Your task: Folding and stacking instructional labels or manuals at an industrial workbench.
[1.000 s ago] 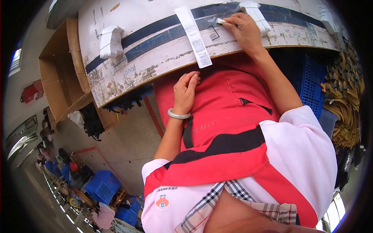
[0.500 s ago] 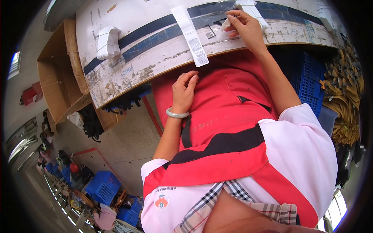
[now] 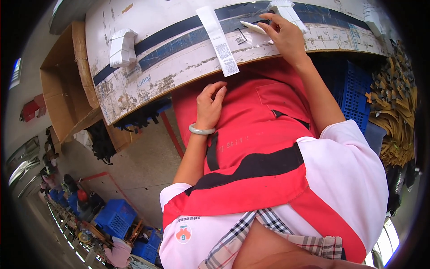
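My left hand rests against the red apron, below the table edge. Its fingers are loosely curled in, and nothing shows in them. Just beyond it, a long white printed label strip lies across the table and hangs over the edge. My right hand is over the tabletop with bent fingers. A white, thin, pointed piece sticks out to the left from under those fingers. A small dark piece is at the fingertips, partly hidden. Close behind the hand lies a bundle of white labels. A small dark-framed label lies between strip and hand.
Another banded white label bundle lies at the table's left, and one more at the far right. An open cardboard box adjoins the left edge. At right are a blue crate and stacked brown pieces.
The white pointed piece under my right fingers now shows more of its length, its tip pointing left. My right fingers have shifted slightly. My left hand has hardly moved.
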Demonstrator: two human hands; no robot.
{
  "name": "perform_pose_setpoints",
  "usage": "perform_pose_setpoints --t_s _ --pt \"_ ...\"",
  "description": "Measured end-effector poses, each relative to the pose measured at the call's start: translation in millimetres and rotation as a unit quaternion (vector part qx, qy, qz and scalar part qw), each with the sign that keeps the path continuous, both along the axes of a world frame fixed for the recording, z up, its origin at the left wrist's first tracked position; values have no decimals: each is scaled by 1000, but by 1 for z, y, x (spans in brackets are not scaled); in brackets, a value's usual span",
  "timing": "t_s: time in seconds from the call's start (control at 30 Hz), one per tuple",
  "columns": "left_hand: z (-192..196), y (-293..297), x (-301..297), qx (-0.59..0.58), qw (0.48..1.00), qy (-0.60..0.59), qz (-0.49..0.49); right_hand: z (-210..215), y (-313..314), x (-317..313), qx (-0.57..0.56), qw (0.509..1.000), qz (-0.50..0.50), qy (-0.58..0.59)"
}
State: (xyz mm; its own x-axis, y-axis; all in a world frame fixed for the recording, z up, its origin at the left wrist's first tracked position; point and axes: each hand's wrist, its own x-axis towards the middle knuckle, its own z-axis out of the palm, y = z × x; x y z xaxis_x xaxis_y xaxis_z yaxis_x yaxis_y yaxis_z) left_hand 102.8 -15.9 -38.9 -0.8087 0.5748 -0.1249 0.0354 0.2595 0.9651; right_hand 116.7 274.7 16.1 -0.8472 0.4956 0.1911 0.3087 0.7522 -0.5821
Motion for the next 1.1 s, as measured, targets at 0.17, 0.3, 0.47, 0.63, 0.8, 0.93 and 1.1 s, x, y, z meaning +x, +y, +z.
perform_pose_setpoints --t_s 0.17,0.3,0.47,0.63,0.8,0.93,1.1 --pt "-1 1 1 -6 1000 7 -6 -20 0 -17 158 978 74 112" --pt "0 0 1 -4 1000 17 -5 -26 -2 -17 97 989 61 90" --pt "0 0 0 -6 1000 21 -1 -25 -2 -18 73 991 68 88" --pt "-2 -2 1 2 999 42 7 -20 -9 -24 100 983 54 142" --pt "-1 -1 0 14 1000 21 6 -1 -42 -37 -37 978 165 122" --pt "10 -2 1 27 999 -9 14 -11 -57 -55 75 956 233 164" --pt "48 -6 -12 61 994 49 74 -4 -61 -45 -38 953 261 150"
